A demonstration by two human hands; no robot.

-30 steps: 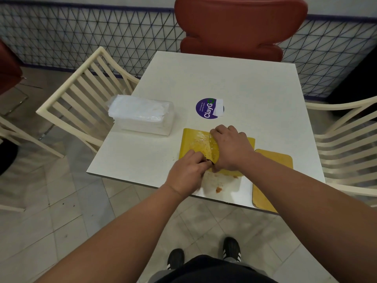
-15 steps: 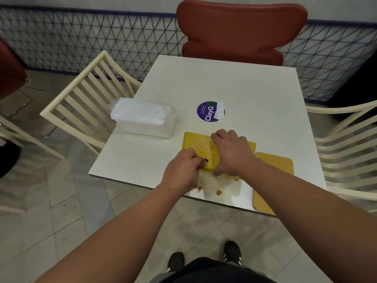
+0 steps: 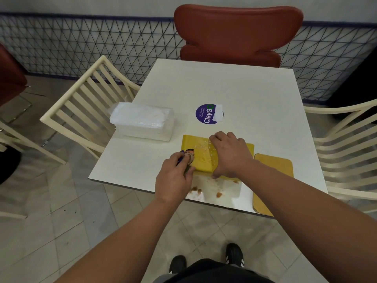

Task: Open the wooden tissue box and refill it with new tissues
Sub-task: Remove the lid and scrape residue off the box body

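Observation:
The yellow wooden tissue box [image 3: 201, 160] lies near the table's front edge. My right hand [image 3: 230, 154] lies across its right half, fingers over the far side and thumb down the near side, holding it. My left hand [image 3: 173, 178] grips a small wad of crumpled scraps [image 3: 188, 154], purple, orange and black, at the box's left end. The box's flat lid [image 3: 273, 170] lies to the right, hanging partly over the table edge. A plastic-wrapped pack of white tissues [image 3: 142, 123] sits at the left of the table.
The white table [image 3: 224, 88] carries a round purple sticker [image 3: 207, 113] and brown crumbs [image 3: 218, 194] by the front edge. A red chair [image 3: 236, 35] stands at the far side, with cream slatted chairs at the left [image 3: 81, 103] and right [image 3: 344, 139].
My left hand has drawn back to the left from under my right hand, and a wad of coloured scraps now shows in its fingers. More crumbs lie by the table edge.

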